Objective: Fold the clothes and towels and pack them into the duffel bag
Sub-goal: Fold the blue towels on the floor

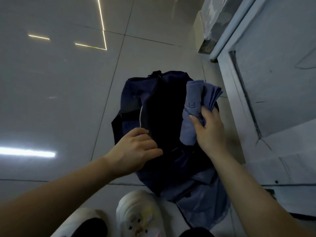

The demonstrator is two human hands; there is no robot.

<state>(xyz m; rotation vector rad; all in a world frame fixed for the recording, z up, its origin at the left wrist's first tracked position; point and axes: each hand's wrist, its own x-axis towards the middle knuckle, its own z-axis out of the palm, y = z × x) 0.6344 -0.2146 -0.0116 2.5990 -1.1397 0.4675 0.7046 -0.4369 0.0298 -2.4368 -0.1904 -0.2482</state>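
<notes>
Floor-set duffel bag (136, 103) gapes dark; left hand (135, 149) grips its rim, right hand (208, 132) holds folded towel (195, 106).

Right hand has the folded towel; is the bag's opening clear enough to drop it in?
Probably yes: the left hand holds the duffel bag open, and nothing covers the dark opening beside the towel.

Single head cam, wide-angle, steep downward look.
Worn on the person's head, faces forward and down, almost straight at the tiled floor (59, 82); both forearms enter from the bottom edge, shoes (136, 214) at bottom centre directly below the lens. Close range on the duffel bag (164, 117) mid-frame; door (273, 82) at right bends with lens distortion. No second view.
</notes>
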